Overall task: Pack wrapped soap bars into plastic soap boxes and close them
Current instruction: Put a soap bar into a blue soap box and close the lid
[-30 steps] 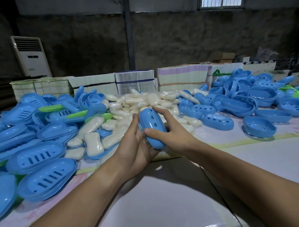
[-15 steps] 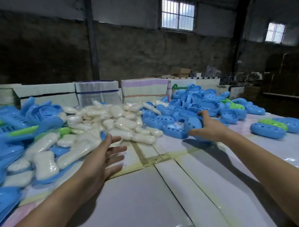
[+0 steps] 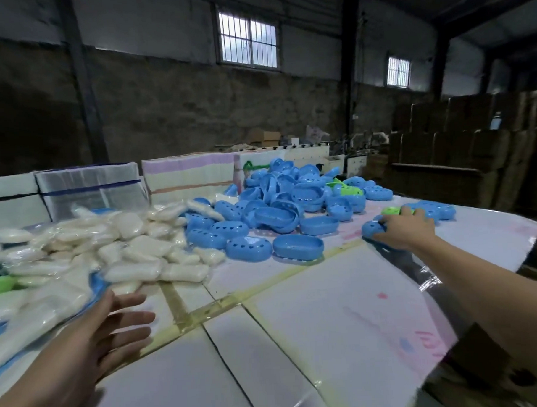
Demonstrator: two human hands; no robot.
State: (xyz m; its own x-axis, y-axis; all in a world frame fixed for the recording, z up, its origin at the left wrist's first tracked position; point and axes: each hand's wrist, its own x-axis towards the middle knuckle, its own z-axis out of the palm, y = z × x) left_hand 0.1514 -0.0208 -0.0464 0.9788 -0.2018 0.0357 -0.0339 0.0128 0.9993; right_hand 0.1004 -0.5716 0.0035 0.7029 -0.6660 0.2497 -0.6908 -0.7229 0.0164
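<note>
Since half a second before, right hand (image 3: pixel 400 230) had carried the closed blue soap box (image 3: pixel 373 228) further right, gripping it on the table (image 3: pixel 296 309) beside finished boxes (image 3: pixel 436 209); left hand (image 3: pixel 112 330) hovered, fingers spread, near the wrapped soaps (image 3: pixel 133 240)

Carried the closed blue oval plastic soap box (image 3: pixel 373 228) rightward in the right hand (image 3: pixel 405 231), set down on the surface (image 3: pixel 327 308); released by left hand (image 3: pixel 112 324).
</note>
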